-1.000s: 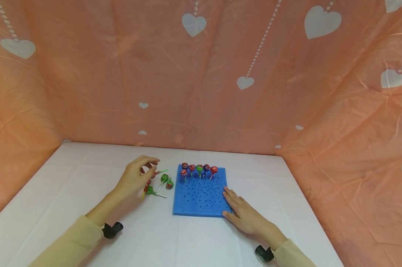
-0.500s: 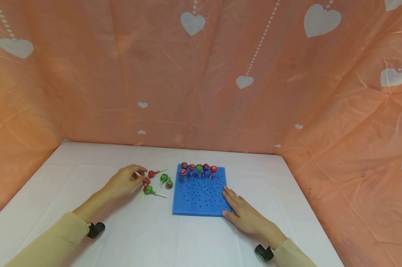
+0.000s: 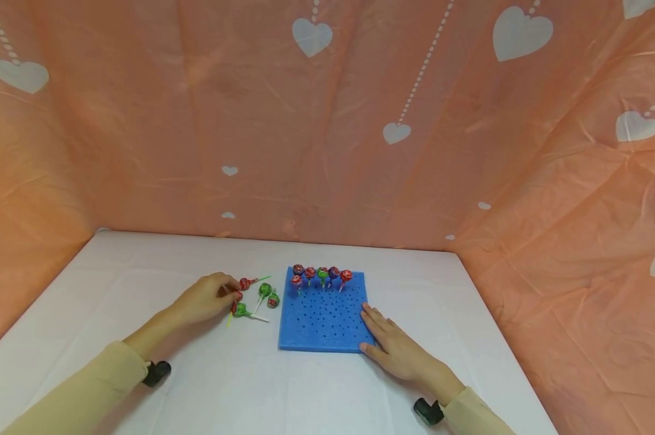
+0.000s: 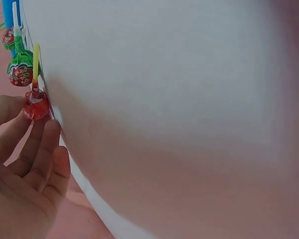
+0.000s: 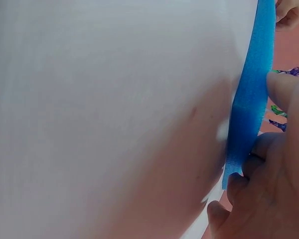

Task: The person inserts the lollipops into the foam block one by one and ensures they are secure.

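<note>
My left hand (image 3: 205, 297) pinches a red-wrapped lollipop (image 4: 36, 105) by its head at the left edge of the loose group. In the left wrist view, a yellow stick is in line with that head, and a green-wrapped lollipop (image 4: 21, 68) lies just beyond. On the blue foam board (image 3: 322, 341), which is full of small holes, several lollipops stand upright along the far rows, including a red one (image 3: 345, 276). My right hand (image 3: 398, 353) rests flat on the board's near right edge, fingers extended, holding no lollipop.
Other loose lollipops lie between my left hand and the board: a red one (image 3: 245, 284) with a green stick, a green one (image 3: 264, 290) and another green and red one (image 3: 274, 300). A white-covered table (image 3: 208, 386) carries everything. Behind it hangs an orange curtain (image 3: 284, 133).
My left hand first drew back left from above the loose lollipops, then moved slightly right and its fingers closed on a red one. The right hand stays on the board.
</note>
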Tool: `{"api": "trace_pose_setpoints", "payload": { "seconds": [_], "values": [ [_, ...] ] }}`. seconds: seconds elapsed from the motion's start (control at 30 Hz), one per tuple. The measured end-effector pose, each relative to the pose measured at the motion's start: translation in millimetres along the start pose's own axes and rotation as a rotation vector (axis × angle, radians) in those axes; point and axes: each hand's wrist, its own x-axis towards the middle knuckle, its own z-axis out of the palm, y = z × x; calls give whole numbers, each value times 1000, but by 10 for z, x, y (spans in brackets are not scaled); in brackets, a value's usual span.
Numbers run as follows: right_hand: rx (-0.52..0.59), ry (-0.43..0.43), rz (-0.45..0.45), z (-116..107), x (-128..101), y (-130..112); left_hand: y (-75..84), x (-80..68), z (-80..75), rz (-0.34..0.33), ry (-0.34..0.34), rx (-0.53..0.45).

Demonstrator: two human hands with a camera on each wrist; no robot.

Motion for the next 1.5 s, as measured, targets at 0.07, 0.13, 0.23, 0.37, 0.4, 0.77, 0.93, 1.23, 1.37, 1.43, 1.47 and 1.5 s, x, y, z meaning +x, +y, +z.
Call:
{"api": "trace_pose_setpoints", "payload": {
  "seconds": [0.07, 0.13, 0.23, 0.37, 0.4, 0.77, 0.93, 1.23, 1.37, 1.43, 1.47, 1.5],
  "values": [
    [1, -1, 5, -2, 0, -5, -3, 6, 4, 12, 0, -6],
    [3, -2, 9, -7, -1, -13, -6, 12, 9, 18, 4, -9],
    [3, -4, 14, -12, 0, -22, 6, 10, 8, 27, 5, -19],
    [8, -5, 23, -14, -1, -33, 31, 0, 6, 17, 6, -28],
    [9, -5, 24, -13, -1, -33, 36, -3, 6, 12, 6, -32],
    [-1, 0, 15, -7, -8, -33, 28, -54, -5, -4, 106, -59],
    [-4, 1, 19, -9, -8, -40, 59, -104, -37, 7, 167, -100],
    [4, 2, 31, -17, -7, -55, 133, -132, -46, 34, 319, -117],
    [3, -1, 32, -17, -7, -53, 172, -126, -22, 75, 424, -129],
    [3, -1, 32, -17, -6, -52, 196, -121, -7, 100, 472, -143],
    [3, -2, 32, -16, -6, -50, 210, -119, 1, 112, 492, -150],
    [3, -4, 31, -16, -6, -48, 223, -115, 9, 125, 510, -163]
  ]
}}
